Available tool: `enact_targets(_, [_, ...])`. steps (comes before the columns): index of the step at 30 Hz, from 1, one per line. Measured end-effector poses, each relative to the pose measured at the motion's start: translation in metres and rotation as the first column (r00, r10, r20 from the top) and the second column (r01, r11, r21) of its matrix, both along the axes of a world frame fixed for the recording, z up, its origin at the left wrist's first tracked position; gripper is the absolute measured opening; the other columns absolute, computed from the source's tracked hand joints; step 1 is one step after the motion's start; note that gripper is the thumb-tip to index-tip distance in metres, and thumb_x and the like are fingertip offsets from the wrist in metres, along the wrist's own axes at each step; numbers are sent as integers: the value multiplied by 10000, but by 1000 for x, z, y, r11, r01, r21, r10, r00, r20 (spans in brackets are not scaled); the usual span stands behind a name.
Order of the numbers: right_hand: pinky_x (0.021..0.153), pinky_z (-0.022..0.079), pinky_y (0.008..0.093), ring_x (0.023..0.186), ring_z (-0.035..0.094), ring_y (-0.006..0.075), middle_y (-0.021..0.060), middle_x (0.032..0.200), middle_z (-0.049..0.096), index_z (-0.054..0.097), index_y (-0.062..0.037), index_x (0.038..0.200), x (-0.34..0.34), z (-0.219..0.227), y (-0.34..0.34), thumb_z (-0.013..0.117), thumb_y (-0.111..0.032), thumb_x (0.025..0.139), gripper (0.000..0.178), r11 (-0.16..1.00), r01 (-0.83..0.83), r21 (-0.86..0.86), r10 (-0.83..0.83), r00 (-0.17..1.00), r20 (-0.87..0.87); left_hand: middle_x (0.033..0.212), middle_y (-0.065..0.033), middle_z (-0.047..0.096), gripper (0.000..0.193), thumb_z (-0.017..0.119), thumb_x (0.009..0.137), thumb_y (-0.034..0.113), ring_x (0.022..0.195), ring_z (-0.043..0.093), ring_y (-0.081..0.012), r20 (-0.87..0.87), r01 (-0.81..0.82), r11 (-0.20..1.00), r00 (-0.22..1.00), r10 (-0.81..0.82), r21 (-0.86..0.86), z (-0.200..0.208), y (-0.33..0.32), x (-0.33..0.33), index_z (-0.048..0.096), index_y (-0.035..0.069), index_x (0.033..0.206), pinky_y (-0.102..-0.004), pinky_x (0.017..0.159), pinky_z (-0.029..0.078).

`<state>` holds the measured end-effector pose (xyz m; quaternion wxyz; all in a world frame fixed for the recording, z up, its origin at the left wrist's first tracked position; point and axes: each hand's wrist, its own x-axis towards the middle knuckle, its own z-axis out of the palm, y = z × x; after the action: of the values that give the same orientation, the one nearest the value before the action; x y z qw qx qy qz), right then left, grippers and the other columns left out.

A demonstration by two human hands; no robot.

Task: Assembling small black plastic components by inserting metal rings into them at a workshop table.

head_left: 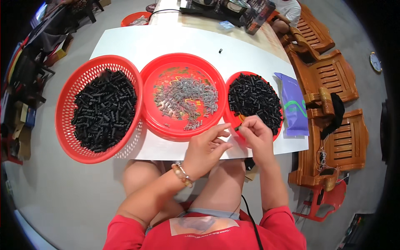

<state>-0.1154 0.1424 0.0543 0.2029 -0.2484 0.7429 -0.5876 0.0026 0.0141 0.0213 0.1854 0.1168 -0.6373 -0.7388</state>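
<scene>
The person's right hand [259, 134], right of centre in the frame, pinches a small dark cylindrical piece [238, 128] between thumb and fingertips, over the near edge of a shallow round red plastic tray [228, 116] of short black tubes [255, 98]. The left hand [205, 149], at lower centre, has thumb and fingers curved apart, with nothing visible between them, beside a wider round red plastic tray [183, 58] of tiny silvery pieces [187, 96]. The pinched piece is probably light, stiff and a little slippery, apt to roll; gripping around its middle, leaving both ends free, seems surest.
</scene>
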Motion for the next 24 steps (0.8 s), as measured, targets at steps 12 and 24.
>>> enact_targets(12, [476,273,183,518,355,20,-62,693,496,576,-72,943,41,0,-27,598,-155,912,91,949,161,-271,50,772,634,816,-86,630,335,703,759,24,695,602,-184,-258,-291,891,944,208,-349,-1,-12,1,665,60,1090,-276,599,473])
enact_targets(24, [567,462,294,688,575,177,68,845,579,655,-55,936,5,-25,-83,666,-53,808,129,907,-300,295,414,757,-505,932,-114,639,308,689,709,-4,751,642,-259,-467,-370,774,878,109,-515,8,-1,16,654,32,1013,-330,616,519])
